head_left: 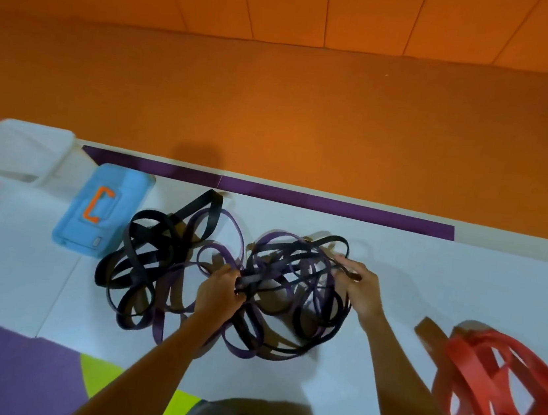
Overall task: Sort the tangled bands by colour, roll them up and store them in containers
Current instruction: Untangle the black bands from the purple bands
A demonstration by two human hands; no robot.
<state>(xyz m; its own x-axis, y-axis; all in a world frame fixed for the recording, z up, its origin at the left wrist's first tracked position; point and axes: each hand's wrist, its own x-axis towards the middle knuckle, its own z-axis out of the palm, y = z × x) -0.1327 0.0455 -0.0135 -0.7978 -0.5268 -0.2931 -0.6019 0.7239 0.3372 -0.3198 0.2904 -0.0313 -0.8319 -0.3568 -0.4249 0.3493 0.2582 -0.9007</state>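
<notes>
My left hand (219, 292) is clenched on a bunch of strands at the middle of the black-and-purple tangle (221, 283); my right hand (361, 288) pinches one strap at its right edge. I judge it best to anchor left and draw that strap out slowly, watching for snags. The red bands (503, 380) lie well right of the tangle, the blue container (103, 209) just left of it

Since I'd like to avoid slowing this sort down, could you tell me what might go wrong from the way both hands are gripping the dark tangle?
The left hand clamps a bunch of strands at the middle of the black and purple tangle while the right hand pulls at its edge; that could tighten knots. Black and purple look alike here, so mis-sorting seems possible. Dragging the tangle right might catch the separate red bands.
</notes>
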